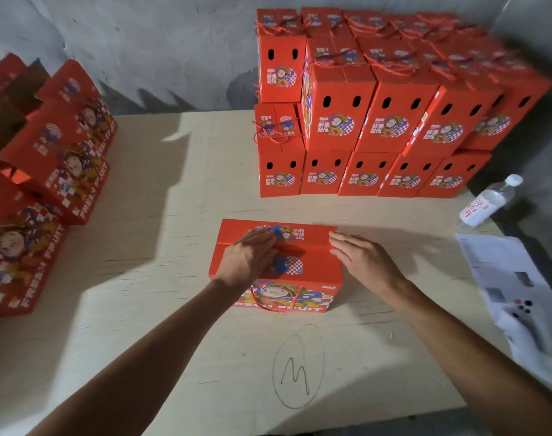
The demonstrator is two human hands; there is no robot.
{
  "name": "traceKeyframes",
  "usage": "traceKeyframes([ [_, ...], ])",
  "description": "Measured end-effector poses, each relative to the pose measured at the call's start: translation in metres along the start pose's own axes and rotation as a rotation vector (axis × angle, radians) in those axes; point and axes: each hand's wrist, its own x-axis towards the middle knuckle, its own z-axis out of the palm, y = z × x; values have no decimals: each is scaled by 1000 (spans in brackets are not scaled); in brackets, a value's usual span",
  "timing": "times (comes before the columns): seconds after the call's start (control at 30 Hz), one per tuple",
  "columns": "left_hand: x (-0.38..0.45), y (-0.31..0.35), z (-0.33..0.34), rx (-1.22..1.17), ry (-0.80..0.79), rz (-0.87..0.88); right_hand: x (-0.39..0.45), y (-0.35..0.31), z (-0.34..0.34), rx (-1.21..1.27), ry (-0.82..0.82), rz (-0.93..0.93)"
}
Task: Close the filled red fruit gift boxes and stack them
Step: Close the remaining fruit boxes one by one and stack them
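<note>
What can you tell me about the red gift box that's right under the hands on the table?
The red cardboard fruit gift box stands upright on the pale wooden table, its two top flaps folded shut and meeting along a centre seam. Its front shows a cartoon figure, checker patterns and white FRESH FRUIT lettering. A red rope handle hangs down the front. The left hand lies flat on the top flaps; the right hand rests at the top right edge. It stands apart from the stacked boxes behind.

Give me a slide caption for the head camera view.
Both hands, left and right, press flat on a red cardboard fruit gift box on a pale wooden table.
</note>
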Motion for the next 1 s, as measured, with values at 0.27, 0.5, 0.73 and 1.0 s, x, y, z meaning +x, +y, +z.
traceKeyframes([
  [0.27,10,18,20,-84,-257,41,5,-20,6,-210,-134,-20],
  [0.5,9,32,26,280,-491,-31,-22,-83,31,-63,-203,428],
  [0.73,2,47,29,308,-482,-272,-12,-72,21,-18,-279,457],
  [1.0,-34,3,5,269,-511,34,29,-52,30,107,-232,559],
])
